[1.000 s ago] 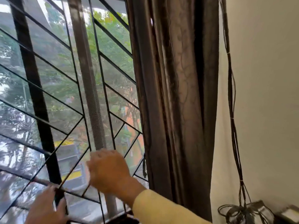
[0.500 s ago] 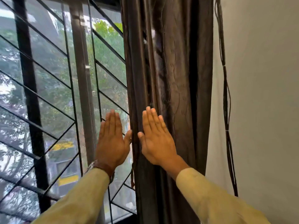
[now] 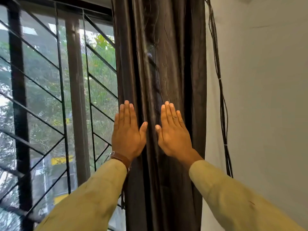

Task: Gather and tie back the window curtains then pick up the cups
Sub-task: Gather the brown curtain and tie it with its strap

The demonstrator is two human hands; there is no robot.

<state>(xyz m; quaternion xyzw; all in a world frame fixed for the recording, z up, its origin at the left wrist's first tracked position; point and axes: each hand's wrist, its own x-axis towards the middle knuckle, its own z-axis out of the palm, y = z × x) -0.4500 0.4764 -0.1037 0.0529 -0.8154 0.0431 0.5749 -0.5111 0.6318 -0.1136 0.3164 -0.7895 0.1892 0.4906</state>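
The left hand (image 3: 128,135) and the right hand (image 3: 174,135) lie flat on the dark curtain (image 3: 166,55), fingers straight, holding nothing.

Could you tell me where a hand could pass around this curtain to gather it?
Bare wall shows in a narrow strip between the curtain and the hanging cables; wider wall lies beyond them. The left side is tight: the left hand covers the curtain's edge beside the window grille.

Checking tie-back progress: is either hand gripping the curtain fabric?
No, the left hand and the right hand are held flat with straight fingers before the curtain, curled round nothing.
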